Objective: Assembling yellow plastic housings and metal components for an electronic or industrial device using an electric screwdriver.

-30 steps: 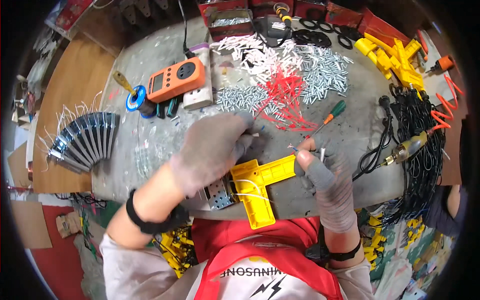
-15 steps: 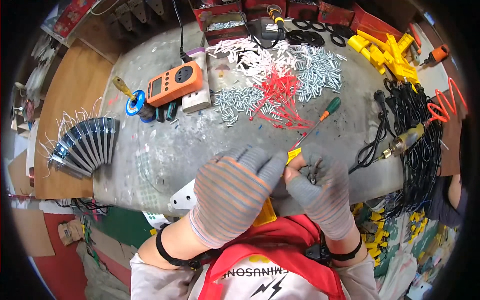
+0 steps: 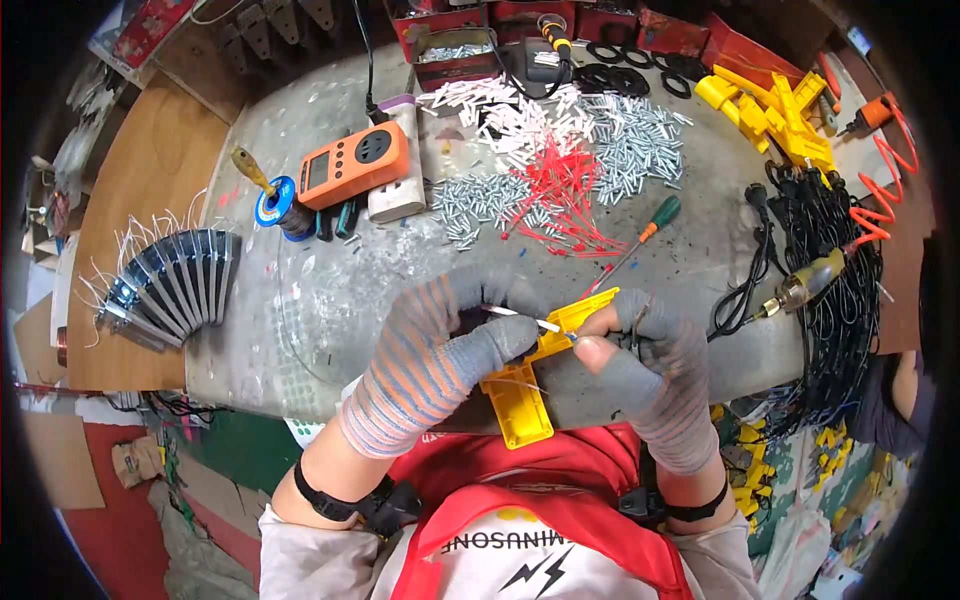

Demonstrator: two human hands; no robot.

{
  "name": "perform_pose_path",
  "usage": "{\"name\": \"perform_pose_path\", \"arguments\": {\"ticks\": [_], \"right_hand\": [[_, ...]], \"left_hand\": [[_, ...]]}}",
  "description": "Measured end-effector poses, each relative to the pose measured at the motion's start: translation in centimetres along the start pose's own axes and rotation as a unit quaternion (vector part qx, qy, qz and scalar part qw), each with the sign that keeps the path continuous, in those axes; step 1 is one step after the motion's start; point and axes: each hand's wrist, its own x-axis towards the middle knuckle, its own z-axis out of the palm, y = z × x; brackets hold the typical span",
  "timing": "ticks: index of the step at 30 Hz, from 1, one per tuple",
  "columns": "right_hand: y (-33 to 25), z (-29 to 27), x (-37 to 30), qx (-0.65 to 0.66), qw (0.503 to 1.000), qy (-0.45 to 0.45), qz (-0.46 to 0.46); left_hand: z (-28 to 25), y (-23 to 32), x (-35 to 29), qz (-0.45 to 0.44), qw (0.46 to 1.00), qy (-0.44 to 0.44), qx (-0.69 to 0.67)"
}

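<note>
Both my hands wear grey striped gloves with bare fingertips showing on the right. My left hand [image 3: 425, 345] pinches a thin white tube [image 3: 545, 325] that points right, toward the other hand. My right hand [image 3: 650, 375] is closed, thumb and finger together at the tube's right end, where a small bit of blue wire [image 3: 572, 337] shows. A yellow plastic housing [image 3: 522, 415] lies under and between the hands at the table's near edge, one arm of it reaching up right behind the fingertips. A thin wire crosses the housing.
Beyond the hands lie a screwdriver [image 3: 645, 235], red-wired parts [image 3: 560, 185], metal pins [image 3: 640, 140] and white sleeves [image 3: 510, 115]. An orange meter [image 3: 350, 165] and a solder spool [image 3: 285, 210] stand left. Black cables [image 3: 825, 270] and a coiled-cord power screwdriver [image 3: 810, 280] are right.
My left hand has shifted left and turned, bringing the white tube into view. More of the yellow housing now shows between the hands. The white metal plate beside my left wrist is now mostly hidden.
</note>
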Motion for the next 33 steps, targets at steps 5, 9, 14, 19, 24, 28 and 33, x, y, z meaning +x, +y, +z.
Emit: {"name": "perform_pose_path", "arguments": {"ticks": [5, 9, 14, 19, 24, 28, 33], "right_hand": [[0.0, -0.2, 0.2, -0.043, 0.999, -0.019, 0.004], [0.6, -0.3, -0.1, -0.041, 0.999, 0.02, -0.017], [0.0, -0.5, 0.1, -0.06, 0.998, -0.005, -0.035], [0.4, -0.5, 0.0, -0.076, 0.996, -0.011, -0.051], [-0.9, -0.6, 0.2, -0.137, 0.989, -0.049, -0.009], [0.5, -2.1, -1.5, -0.086, 0.993, -0.066, 0.044], [0.4, -2.2, -1.2, -0.091, 0.993, -0.075, 0.025]], "left_hand": [[0.2, 0.2, -0.2, 0.006, 0.999, -0.022, -0.026], [0.2, 0.5, -0.3, 0.037, 0.999, -0.002, 0.021], [0.2, 0.0, -0.3, 0.024, 1.0, -0.009, 0.002], [0.2, 0.2, -0.2, 0.022, 0.998, -0.012, 0.052], [0.8, 1.2, -0.5, 0.016, 0.993, 0.018, 0.12], [0.4, 1.3, -0.7, -0.018, 0.992, -0.015, 0.127], [0.9, 1.7, -0.1, -0.018, 0.982, -0.06, 0.177]]}}
